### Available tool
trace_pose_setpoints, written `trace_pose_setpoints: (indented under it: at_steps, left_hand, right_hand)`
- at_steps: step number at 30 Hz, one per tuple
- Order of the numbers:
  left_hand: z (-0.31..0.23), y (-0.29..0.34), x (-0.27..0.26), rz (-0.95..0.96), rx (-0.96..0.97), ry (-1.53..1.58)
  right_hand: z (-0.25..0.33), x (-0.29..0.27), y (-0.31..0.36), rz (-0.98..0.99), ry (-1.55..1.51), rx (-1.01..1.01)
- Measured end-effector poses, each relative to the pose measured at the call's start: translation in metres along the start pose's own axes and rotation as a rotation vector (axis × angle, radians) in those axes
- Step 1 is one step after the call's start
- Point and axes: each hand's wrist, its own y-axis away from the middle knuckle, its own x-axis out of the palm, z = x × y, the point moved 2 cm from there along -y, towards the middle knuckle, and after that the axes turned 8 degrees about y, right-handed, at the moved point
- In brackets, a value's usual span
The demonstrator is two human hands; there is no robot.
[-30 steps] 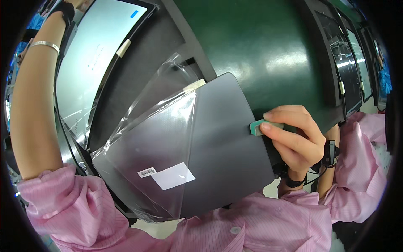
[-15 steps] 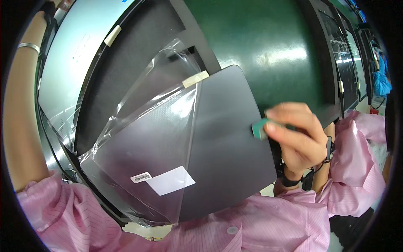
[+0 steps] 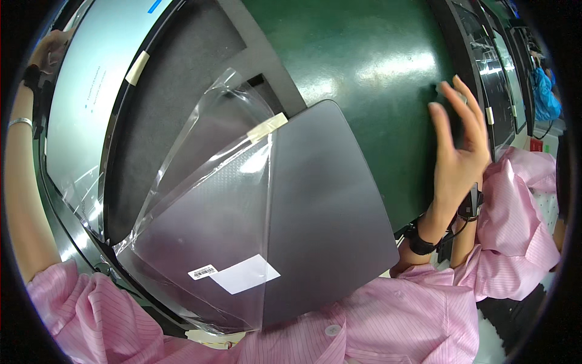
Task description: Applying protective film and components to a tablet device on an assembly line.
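Observation:
My right hand [image 3: 462, 142] is raised over the green work surface [image 3: 345, 73], fingers apart and thumb clear of the index finger. A blurred patch shows by its fingertips; I cannot make out whether it is a thing. My left hand [image 3: 53, 51] is far off at the upper left, beside the edge of a pale lit screen [image 3: 91, 97]; its fingers are too unclear to read. Between the hands lies a flat dark grey panel [image 3: 327, 212] with rounded corners. Clear plastic film [image 3: 200, 224] covers its left part, with a cream tape tab [image 3: 267, 127] at the upper edge.
A white label [image 3: 245, 274] and a small barcode sticker [image 3: 202, 272] show on the filmed part. Beyond the panel is a dark recessed tray [image 3: 176, 79]. Glossy black-framed panels [image 3: 494, 79] stand along the right. A blue bag [image 3: 545, 97] hangs at the far right.
My right hand has lifted off the panel's right edge toward the upper right, its fingers spreading. The small green piece it pinched no longer shows clearly. My left hand has come more into view.

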Motion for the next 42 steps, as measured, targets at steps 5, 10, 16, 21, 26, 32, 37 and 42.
trace_pose_setpoints:
  at_steps: [5,10,16,21,26,32,37,42]
  left_hand:
    - [0.014,-0.017,-0.003,-0.063,-0.093,-0.128]
    - [0.017,-0.028,-0.034,-0.151,-0.136,-0.255]
    - [-0.011,0.024,-0.023,-0.047,0.407,0.002]
    - [-0.082,0.047,-0.072,-0.367,0.672,-0.04]
    - [-0.119,0.187,-0.096,-0.772,0.636,-0.089]
    - [-0.069,0.348,-0.068,-0.609,1.181,-0.258]
    - [-0.03,0.426,-0.009,-0.611,1.223,-0.342]
    - [-0.006,0.442,0.058,-0.342,0.478,1.151]
  right_hand:
    - [-0.01,-0.002,0.003,-0.167,-0.14,0.04]
    - [-0.016,0.004,0.0,-0.09,-0.389,0.173]
    - [-0.016,-0.004,-0.001,-0.193,-0.408,0.18]
    - [-0.016,-0.005,0.003,-0.149,-0.478,0.244]
    - [-0.011,-0.009,0.002,-0.15,-0.519,0.215]
    - [0.008,-0.017,0.005,-0.092,-0.692,0.116]
    - [0.039,-0.035,0.018,-0.055,-0.861,-0.054]
    - [0.047,-0.041,0.022,0.037,-0.892,-0.088]
